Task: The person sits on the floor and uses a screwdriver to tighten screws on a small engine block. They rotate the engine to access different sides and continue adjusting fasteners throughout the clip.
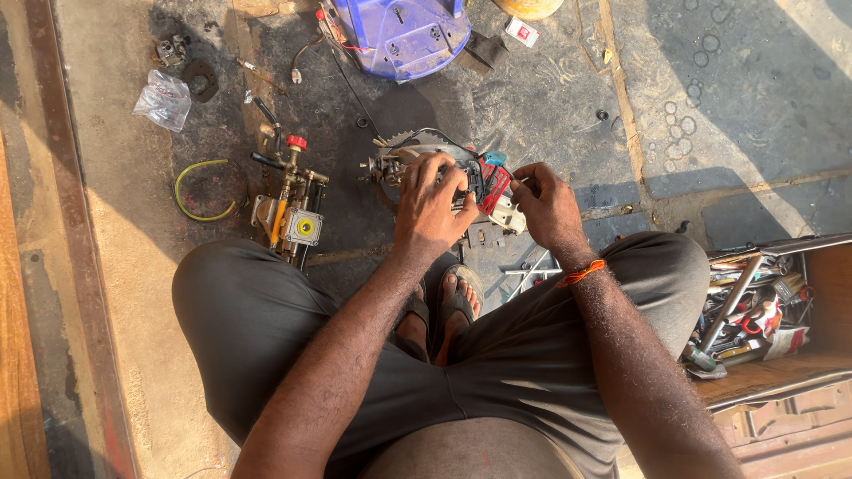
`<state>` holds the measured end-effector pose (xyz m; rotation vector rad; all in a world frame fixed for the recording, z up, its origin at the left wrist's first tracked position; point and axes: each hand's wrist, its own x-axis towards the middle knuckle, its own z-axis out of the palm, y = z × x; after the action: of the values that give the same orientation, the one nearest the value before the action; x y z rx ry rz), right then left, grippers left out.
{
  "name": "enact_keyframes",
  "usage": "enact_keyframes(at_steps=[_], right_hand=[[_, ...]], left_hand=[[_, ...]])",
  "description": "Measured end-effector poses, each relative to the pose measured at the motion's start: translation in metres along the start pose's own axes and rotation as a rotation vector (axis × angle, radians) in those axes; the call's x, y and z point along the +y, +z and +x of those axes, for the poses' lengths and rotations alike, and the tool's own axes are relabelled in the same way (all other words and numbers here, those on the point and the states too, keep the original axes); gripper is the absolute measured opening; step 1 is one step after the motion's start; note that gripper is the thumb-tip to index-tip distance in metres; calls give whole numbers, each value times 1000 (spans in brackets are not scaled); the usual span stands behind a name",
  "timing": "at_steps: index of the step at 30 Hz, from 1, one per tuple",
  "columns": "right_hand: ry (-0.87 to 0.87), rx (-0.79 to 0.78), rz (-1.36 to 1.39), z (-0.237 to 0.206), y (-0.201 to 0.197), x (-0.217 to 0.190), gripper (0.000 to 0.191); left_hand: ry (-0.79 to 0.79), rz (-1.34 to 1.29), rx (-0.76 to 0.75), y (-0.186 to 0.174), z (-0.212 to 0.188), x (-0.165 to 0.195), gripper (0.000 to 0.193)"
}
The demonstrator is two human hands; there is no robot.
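Red-and-white housing of a small engine assembly (pixel 461 182) sits clamped under the left hand (pixel 432 206); the right hand (pixel 546 208) pinches its edge. Disassembly seems underway; steady bracing needed next.

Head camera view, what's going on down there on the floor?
A person squats on a stained concrete floor, both hands on a small engine-like machine with red and white parts. The left hand grips its top; the right hand pinches something small at its side, too small to tell. A brass pump assembly lies to the left, a blue plastic housing ahead, and an open toolbox to the right.
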<state>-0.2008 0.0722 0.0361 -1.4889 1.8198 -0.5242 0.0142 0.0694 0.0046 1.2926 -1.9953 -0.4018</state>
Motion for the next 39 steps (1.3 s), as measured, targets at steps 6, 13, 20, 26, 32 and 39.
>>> enact_keyframes(at_steps=[6,13,20,26,32,39], right_hand=[[-1,1,-10,0,-1,-1,26],[-28,5,24,0,0,1,26],[2,9,-3,1,1,0,26],[-18,8,-1,1,1,2,26],[-29,11,10,1,2,4,26],[-7,6,-6,2,2,3,27]], left_hand=[[36,2,30,-1,0,1,25],[28,11,26,2,-2,1,24],[42,14,10,2,-1,1,24],[57,-6,35,0,-1,0,26],[56,2,64,0,1,1,29],[32,11,18,-1,-2,2,26]])
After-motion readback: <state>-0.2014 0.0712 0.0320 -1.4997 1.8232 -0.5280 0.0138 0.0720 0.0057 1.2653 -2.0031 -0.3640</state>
